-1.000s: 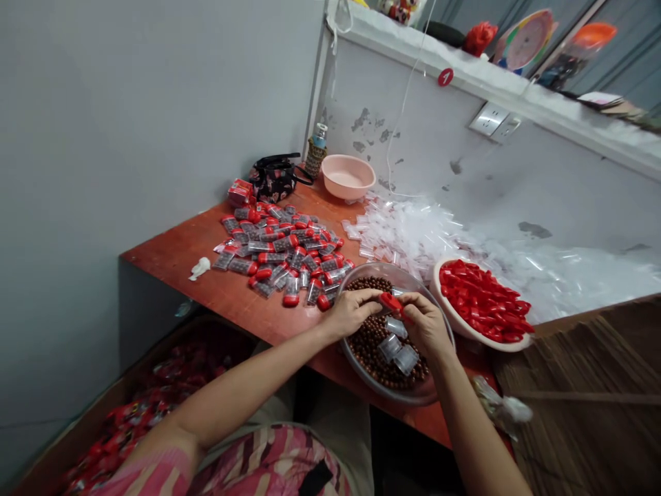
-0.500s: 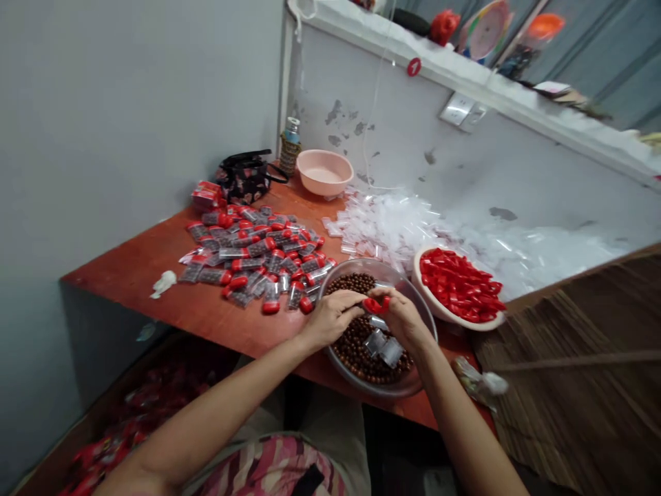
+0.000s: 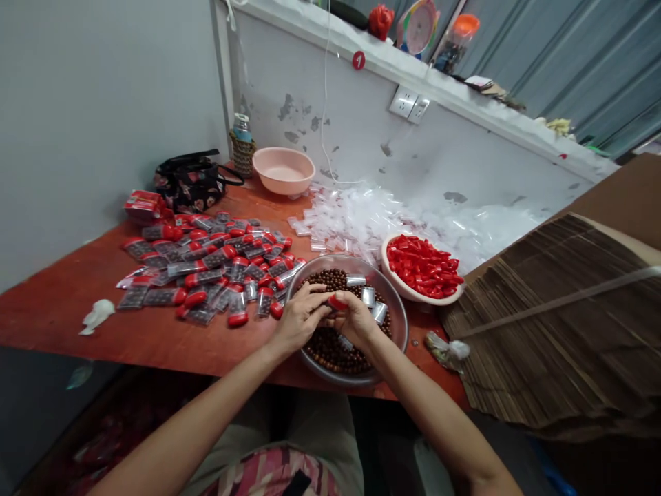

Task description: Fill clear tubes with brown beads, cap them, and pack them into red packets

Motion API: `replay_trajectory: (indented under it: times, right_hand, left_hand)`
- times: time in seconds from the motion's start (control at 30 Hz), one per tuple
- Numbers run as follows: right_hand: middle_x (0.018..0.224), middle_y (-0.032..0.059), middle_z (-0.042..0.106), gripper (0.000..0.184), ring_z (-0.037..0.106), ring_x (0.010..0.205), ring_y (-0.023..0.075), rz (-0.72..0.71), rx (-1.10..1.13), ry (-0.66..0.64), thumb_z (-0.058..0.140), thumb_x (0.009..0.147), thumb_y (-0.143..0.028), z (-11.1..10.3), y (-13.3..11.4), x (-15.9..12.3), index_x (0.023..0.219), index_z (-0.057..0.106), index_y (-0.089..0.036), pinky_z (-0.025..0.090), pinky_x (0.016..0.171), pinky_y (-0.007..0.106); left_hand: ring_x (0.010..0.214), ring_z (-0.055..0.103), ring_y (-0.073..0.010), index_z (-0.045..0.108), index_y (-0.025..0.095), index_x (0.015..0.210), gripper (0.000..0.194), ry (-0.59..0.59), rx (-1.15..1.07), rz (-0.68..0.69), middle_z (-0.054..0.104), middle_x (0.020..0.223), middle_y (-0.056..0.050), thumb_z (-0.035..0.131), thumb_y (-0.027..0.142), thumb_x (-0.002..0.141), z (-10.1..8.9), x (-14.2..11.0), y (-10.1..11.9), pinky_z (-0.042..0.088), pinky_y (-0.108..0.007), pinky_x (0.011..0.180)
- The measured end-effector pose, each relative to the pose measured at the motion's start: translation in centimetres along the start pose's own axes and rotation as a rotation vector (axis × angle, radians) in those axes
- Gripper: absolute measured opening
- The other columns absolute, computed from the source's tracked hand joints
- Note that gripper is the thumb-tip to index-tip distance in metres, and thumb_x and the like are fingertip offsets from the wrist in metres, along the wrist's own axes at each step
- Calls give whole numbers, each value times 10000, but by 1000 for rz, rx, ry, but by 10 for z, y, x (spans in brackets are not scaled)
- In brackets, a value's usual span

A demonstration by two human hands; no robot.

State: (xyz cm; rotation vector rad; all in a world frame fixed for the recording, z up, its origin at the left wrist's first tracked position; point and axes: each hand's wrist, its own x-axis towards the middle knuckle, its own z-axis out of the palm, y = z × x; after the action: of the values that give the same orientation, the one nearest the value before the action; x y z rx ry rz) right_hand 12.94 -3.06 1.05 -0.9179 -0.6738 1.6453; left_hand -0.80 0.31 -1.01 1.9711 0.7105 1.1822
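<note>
My two hands meet over a metal bowl (image 3: 399, 344) of round brown beads (image 3: 325, 355). Between thumb and fingers, my right hand (image 3: 357, 322) grips a small red cap (image 3: 338, 301). The fingers of my left hand (image 3: 298, 320) are closed against the cap's left side; what they pinch is hidden. Several short clear plastic tubes (image 3: 368, 297) lie on the beads. To the right stands a pale bowl (image 3: 385, 265) heaped with red caps (image 3: 423, 267). Left of the metal bowl, red-capped clear containers (image 3: 206, 277) with dark contents form a pile.
Clear plastic pieces (image 3: 356, 213) are heaped along the wall. Behind are a pink basin (image 3: 284, 172), a flowered bag (image 3: 191, 182) and a bottle (image 3: 242, 131) in a woven holder. A cardboard stack (image 3: 558, 324) borders the right side; crumpled tissue (image 3: 98, 315) lies left.
The view has swung right, so the table appears farther left. My hands have come closer together around the red cap, and more of the tubes in the bowl show.
</note>
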Motion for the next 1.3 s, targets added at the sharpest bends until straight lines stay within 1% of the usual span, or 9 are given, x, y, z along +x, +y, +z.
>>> replay_trajectory:
  times: [0.17,0.33,0.47,0.6,0.7,0.77,0.9,1.03,1.3]
  right_hand:
    - [755,7,659,206,597,682,147,-39,-86,30,580,732,-375,4,0,-5,815,634,-195,494,696,334]
    - [1056,63,623,390,588,919,188,-189,-464,33,538,770,-485,-7,-25,-21,1061,588,-231,475,772,333]
    - [976,50,656,308,623,800,159,-373,-605,248,595,754,-409,-38,-58,-36,1000,602,-225,481,767,330]
    - [890,32,675,278,627,734,144,-415,-710,429,645,708,-380,-69,-73,-46,924,627,-205,484,757,310]
    - [882,34,675,294,625,743,157,-416,-840,474,642,697,-395,-85,-76,-48,911,635,-194,479,756,312]
    - [897,43,674,309,620,785,175,-434,-945,506,629,698,-409,-94,-78,-48,912,640,-186,470,770,322]
    - [915,60,675,335,610,858,211,-467,-1117,613,593,706,-438,-103,-83,-46,915,644,-181,455,800,346]
    - [936,60,674,352,618,869,226,-443,-1251,490,567,712,-462,-96,-70,-45,930,639,-196,459,812,343]
    - [940,49,686,365,643,840,247,-521,-1515,331,506,730,-524,-89,-29,-47,925,642,-247,489,801,354]
  left_hand:
    - [1084,500,-200,637,210,1021,253,4,-28,-27,592,1091,-72,494,218,812,-1,2,1,398,-386,946]
    - [1056,537,-205,615,174,1063,298,130,-171,-142,612,1109,-74,499,283,812,-4,0,7,403,-377,948]
    - [1014,575,-212,577,156,1129,390,330,-259,-327,619,1119,-72,494,367,811,-16,1,0,434,-361,914]
    - [1056,554,-207,538,166,1179,420,451,-77,-322,596,1161,-65,488,367,814,-49,20,-21,412,-352,938]
    - [1145,489,-200,412,187,1287,488,394,77,-247,540,1234,-77,481,303,818,-70,32,-36,373,-352,975]
    - [1210,419,-206,375,205,1309,495,329,240,-206,487,1290,-73,458,280,827,-73,31,-44,340,-374,1002]
    - [1308,232,-254,496,218,1216,377,76,656,-171,448,1326,-55,369,236,861,-58,7,-57,188,-493,1053]
    - [1319,113,-353,385,269,1301,466,-155,920,-233,271,1428,-84,421,326,840,-35,-15,-71,61,-644,991]
    - [1320,77,-358,338,336,1319,496,-137,951,-255,251,1435,-75,344,484,846,-35,-7,-89,-32,-674,955]
